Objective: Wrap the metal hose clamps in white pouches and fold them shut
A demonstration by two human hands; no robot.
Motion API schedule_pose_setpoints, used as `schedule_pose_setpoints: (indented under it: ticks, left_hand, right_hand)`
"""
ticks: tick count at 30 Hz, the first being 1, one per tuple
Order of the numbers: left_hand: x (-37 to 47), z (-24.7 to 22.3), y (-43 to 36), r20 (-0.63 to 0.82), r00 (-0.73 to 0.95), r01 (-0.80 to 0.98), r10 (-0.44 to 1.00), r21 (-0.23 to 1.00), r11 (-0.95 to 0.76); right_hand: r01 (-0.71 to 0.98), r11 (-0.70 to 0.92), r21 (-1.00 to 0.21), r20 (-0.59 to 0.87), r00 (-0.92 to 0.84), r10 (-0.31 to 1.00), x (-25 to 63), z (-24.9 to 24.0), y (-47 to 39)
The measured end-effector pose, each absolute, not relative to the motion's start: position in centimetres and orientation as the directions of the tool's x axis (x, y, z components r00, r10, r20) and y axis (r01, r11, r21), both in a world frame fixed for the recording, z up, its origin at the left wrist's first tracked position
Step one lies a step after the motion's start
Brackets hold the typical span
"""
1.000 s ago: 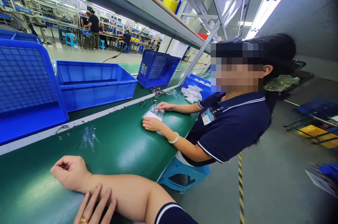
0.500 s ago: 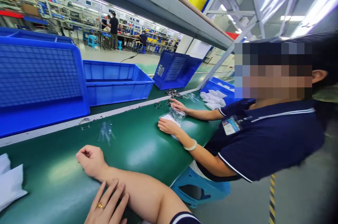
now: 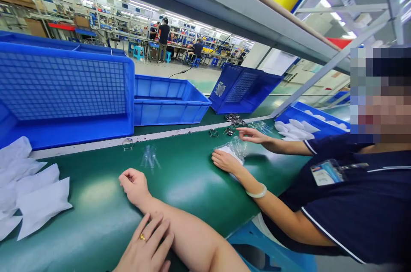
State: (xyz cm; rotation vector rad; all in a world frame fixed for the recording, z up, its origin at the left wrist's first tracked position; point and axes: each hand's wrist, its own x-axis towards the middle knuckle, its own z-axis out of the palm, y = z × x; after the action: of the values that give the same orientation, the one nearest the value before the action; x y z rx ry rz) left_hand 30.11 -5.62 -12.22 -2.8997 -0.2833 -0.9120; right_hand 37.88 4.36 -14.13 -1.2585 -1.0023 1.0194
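My right hand (image 3: 135, 186) rests on the green work surface (image 3: 180, 195) as a loose fist, with nothing visible in it. Across my right forearm lies my left hand (image 3: 147, 244), its fingers spread and a gold ring on one of them. Just beyond the fist are some clear plastic pieces (image 3: 150, 157) and a small metal ring-shaped part (image 3: 127, 144). Several white pouches (image 3: 45, 199) are heaped at the left.
At the right, a person's hands (image 3: 226, 161) handle a clear bag with white material. Blue bins (image 3: 170, 111) line the far side, below a grey overhead beam (image 3: 257, 19). Small metal parts (image 3: 233, 119) lie near that person, with white pouches (image 3: 297, 128) beyond.
The view has swung left, so everything sits further right in the frame and more white pouches show. My hands keep their pose. The person's far hand has opened out slightly.
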Motion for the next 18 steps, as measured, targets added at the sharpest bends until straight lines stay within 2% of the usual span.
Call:
schedule_pose_setpoints:
  ticks: [5,9,13,18]
  left_hand:
    - [30.3,-12.3,-5.7,0.565,0.806,0.23,0.176,-0.026,-0.973]
    - [30.3,-12.8,-5.6,0.62,0.764,0.223,0.18,0.007,-0.975]
    - [30.3,-13.5,-5.4,0.583,0.797,0.22,0.158,-0.036,-0.975]
    - [30.4,-14.7,-5.5,0.669,0.7,0.285,0.25,0.059,-0.957]
  right_hand:
    - [-0.078,0.04,-0.996,0.02,0.243,0.97,38.0,-14.0,4.3]
    - [-0.101,0.042,-0.994,0.017,0.236,0.972,38.0,-13.8,4.3]
    - [-0.094,0.05,-0.994,0.026,0.24,0.97,38.0,-13.9,4.4]
    - [-0.082,0.022,-0.996,0.001,0.247,0.969,37.9,-14.2,4.6]
